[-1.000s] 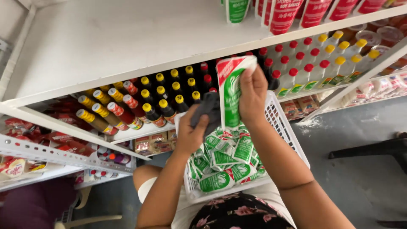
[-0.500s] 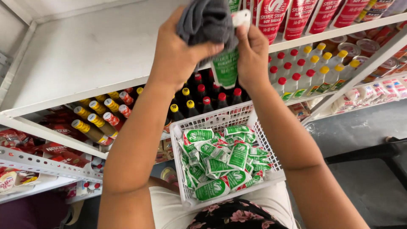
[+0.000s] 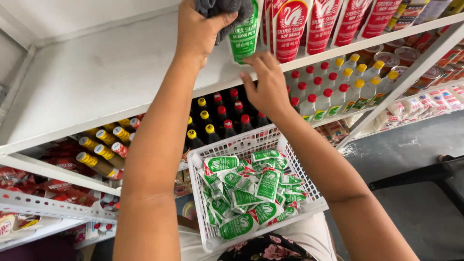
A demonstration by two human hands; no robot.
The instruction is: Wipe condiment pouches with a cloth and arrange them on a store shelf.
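green pouch (image 3: 244, 36) on shelf, red pouches (image 3: 290, 24) beside, green sachets (image 3: 251, 193) in basket

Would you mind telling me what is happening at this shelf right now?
A person stands a green pouch on the white shelf, beside red pouches. The left hand holds a grey cloth against it; the right hand is open just below. A white basket of green pouches sits underneath.

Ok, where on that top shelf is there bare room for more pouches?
The white top shelf is bare left of the green pouch, out to its left end. Right of it, red pouches stand packed. The left hand holds a grey cloth there; the right hand is below the pouch.
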